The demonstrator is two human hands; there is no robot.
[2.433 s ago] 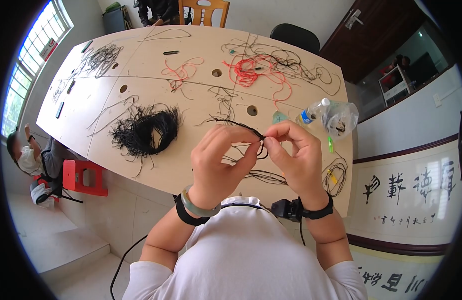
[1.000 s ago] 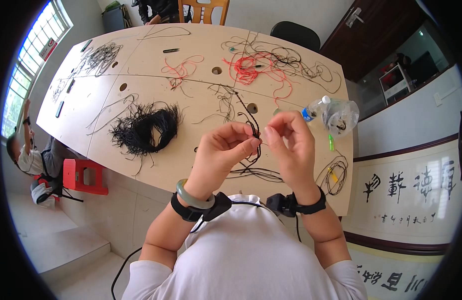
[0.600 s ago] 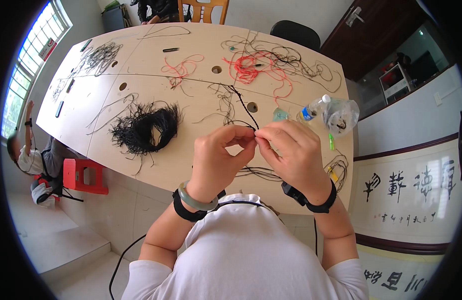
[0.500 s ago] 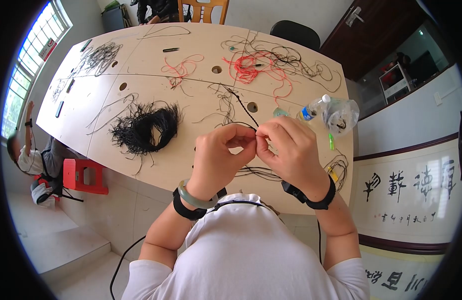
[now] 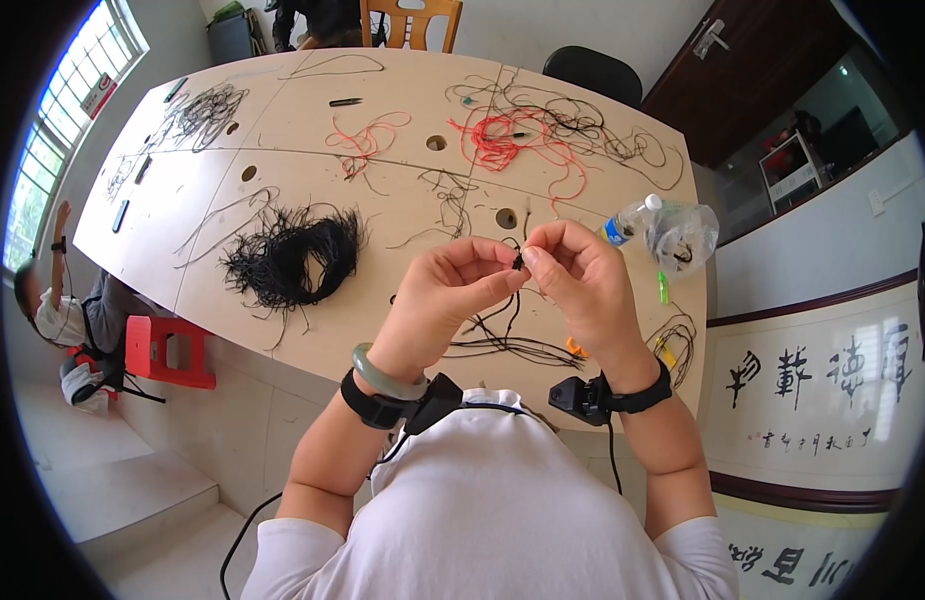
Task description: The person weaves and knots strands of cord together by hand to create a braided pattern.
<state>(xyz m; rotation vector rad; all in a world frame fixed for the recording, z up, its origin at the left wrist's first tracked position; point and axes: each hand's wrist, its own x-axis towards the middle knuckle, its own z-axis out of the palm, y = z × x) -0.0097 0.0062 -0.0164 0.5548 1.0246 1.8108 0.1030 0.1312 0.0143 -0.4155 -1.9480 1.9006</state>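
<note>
Between my fingertips is a black braided cord [image 5: 518, 261], bunched into a small dark knot-like piece. My left hand [image 5: 445, 285] pinches it from the left with thumb and fingers. My right hand [image 5: 580, 278] has thumb and forefinger closed on its right side. Thin strands hang below toward several loose black cords [image 5: 523, 350] on the table in front of me. Beside those lies a small orange object [image 5: 577, 348], partly behind my right wrist. A thick coil of black cords [image 5: 283, 265] with frayed ends rests left of my hands.
Red cord [image 5: 495, 142] and dark cords [image 5: 633, 150] tangle at the back right of the table [image 5: 403, 220]. A bottle [image 5: 623, 222], a clear plastic bag [image 5: 681, 235] and a green object [image 5: 664, 288] are at right. Another person [image 5: 63, 315] is at far left near a red stool [image 5: 168, 350].
The long braided length that stretched away beyond my hands has been drawn in and bunched between my fingers. My hands have turned, and the orange object has come into view.
</note>
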